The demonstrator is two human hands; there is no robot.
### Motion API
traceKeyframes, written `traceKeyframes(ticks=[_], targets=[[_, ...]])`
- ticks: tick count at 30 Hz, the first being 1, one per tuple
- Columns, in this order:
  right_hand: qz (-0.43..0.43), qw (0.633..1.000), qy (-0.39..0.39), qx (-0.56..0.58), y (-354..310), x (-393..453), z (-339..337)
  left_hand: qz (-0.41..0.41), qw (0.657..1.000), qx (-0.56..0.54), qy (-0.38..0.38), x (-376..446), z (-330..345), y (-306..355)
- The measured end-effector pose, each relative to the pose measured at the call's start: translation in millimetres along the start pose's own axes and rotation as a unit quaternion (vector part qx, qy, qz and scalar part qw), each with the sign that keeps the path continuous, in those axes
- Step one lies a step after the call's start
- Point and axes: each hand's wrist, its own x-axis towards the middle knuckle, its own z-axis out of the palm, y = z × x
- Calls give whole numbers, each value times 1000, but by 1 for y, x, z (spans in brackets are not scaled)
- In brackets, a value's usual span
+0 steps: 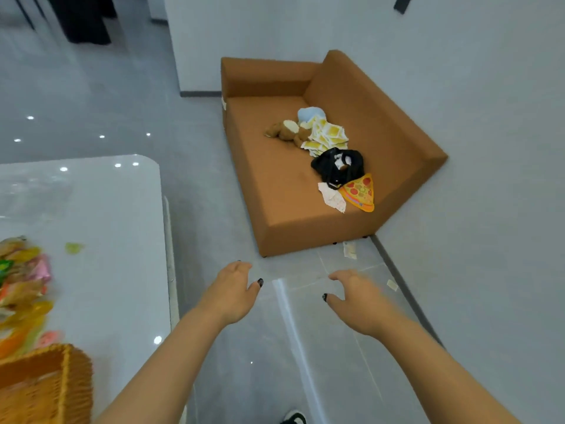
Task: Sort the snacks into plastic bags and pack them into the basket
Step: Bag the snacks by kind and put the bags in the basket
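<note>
A heap of colourful snack packets (pixel 24 289) lies at the left edge of the white table (pixel 101 215). The woven basket (pixel 46 390) stands on the table's near corner, partly cut off by the frame. One small green piece (pixel 73 247) lies apart from the heap. My left hand (pixel 232 292) and my right hand (pixel 357 298) both reach forward over the grey floor, right of the table. Their fingers are loosely curled and hold nothing. No plastic bag for the snacks is plainly visible.
A low brown sofa (pixel 275 191) stands in the corner ahead. On it lie a plush toy (pixel 284 131), yellow-patterned cloth (pixel 327 136), a black bag (pixel 337 165) and a pizza-slice toy (pixel 360 192). Scraps of paper (pixel 349 249) lie on the floor. My shoe (pixel 295 417) shows below.
</note>
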Motion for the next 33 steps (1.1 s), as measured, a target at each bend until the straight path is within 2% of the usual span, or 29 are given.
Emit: traceKeyframes(ticks=[4,8,15,19,22,24,27,33], targets=[[-87,993,-61,-47,1,73,-31,-74,994,-66,53,26,-3,9],[-169,977,-97,-85,-27,141,-45,-125,981,-116,94,42,-6,-2],[-279,937,-166,-131,-102,247,-25,-207,952,-173,143,88,-18,-62],[-326,901,-211,-193,-133,305,-3,-259,931,-198,162,119,-21,-93],[-352,875,-239,-232,-149,347,27,-276,909,-241,200,142,-17,-112],[-368,858,-259,-249,-159,384,63,-281,907,-229,213,165,-6,-137],[-385,838,-280,-268,-170,434,127,-296,910,-177,228,197,19,-185],[-430,797,-287,-311,-178,505,257,-344,917,-12,201,243,86,-297]])
